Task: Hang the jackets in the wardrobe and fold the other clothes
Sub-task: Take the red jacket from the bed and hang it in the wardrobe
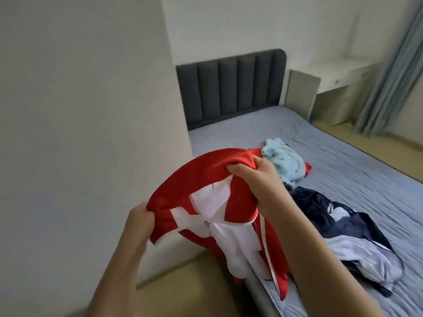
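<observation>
I hold a red jacket (196, 177) with white lining and a zip up in front of me, over the bed's near corner. My left hand (139, 221) grips its lower left shoulder edge. My right hand (256, 179) grips the top of the collar. The jacket's body hangs down and touches the bed edge. On the bed lie a dark navy and white garment (338, 227) to the right and a light blue patterned garment (281, 159) farther back, with a bit of red cloth under it.
The bed (343, 143) has a grey-blue quilted cover and a dark padded headboard (231, 88). A pale wall (80, 110) stands close on the left. A light wooden desk (325, 81) and a blue-grey curtain (393, 76) are at the far right. Floor shows below left.
</observation>
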The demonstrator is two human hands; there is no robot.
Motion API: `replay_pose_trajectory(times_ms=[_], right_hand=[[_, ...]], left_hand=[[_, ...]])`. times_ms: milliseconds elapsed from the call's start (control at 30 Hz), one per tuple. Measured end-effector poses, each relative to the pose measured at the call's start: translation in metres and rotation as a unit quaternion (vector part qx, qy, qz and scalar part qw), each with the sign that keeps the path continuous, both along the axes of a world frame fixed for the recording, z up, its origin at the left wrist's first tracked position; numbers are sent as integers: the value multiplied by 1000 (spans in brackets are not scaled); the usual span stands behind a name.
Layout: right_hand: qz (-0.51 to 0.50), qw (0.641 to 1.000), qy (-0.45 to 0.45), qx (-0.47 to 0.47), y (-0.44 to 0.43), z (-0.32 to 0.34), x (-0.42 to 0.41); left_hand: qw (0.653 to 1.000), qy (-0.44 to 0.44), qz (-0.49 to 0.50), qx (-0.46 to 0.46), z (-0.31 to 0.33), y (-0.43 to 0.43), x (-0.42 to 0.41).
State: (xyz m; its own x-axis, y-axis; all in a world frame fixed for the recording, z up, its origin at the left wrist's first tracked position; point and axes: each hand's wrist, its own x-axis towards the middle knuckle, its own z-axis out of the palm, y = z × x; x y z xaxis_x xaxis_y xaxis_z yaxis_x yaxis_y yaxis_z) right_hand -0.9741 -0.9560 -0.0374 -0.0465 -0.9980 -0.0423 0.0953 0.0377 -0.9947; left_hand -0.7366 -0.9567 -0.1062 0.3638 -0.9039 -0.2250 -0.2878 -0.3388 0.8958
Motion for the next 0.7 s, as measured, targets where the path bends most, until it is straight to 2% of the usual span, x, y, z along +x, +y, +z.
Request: replay_pose_trajectory(times_ms=[133,300,433,567,633,700], right_hand=[[129,992,3,-7,26,20,111],[219,975,-20,23,93,11,241],[289,956,-23,35,170,1,334],[336,942,-10,25,248,-3,422],[367,930,11,8,285,-7,463],[403,915,28,-9,321,-10,502]], left_hand=[[987,75,139,3,21,92,89],[965,54,252,-52,26,233,180],[923,142,346,-89,27,352,239],[889,27,452,-67,21,460,305],[867,28,494,-55,20,507,331],[828,75,552,-71,21,551,354]])
